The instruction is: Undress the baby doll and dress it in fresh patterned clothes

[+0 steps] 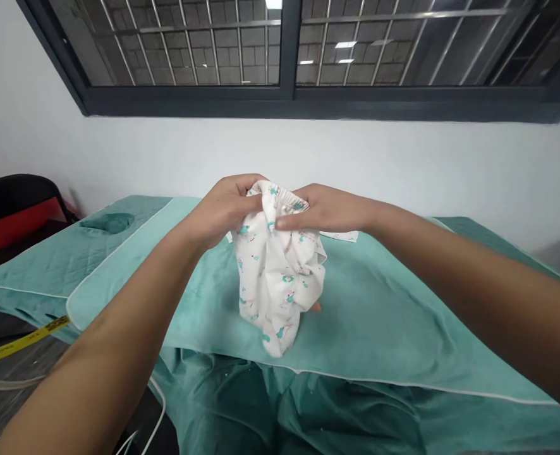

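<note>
A small pair of white pants point(280, 278) with a teal and red print and a gathered elastic waistband hangs in front of me, above the bed. My left hand point(235, 205) is closed on the waistband at its left side. At the right side my right hand point(311, 208) pinches the waistband, thumb in front and fingers hidden behind the cloth. Loose folds droop below both hands. Behind the pants, a white printed cloth point(341, 236) lies on the bed, mostly hidden. A small skin-coloured tip point(316, 307) shows past the lower right edge; I cannot tell what it belongs to.
A light teal cover point(379, 316) lies over the darker green bed point(33, 265), which has a hole at the left. A black and red bag point(19, 215), a yellow strap point(24, 341) and a white cable point(159, 411) are on the left. A barred window point(287, 95) is above.
</note>
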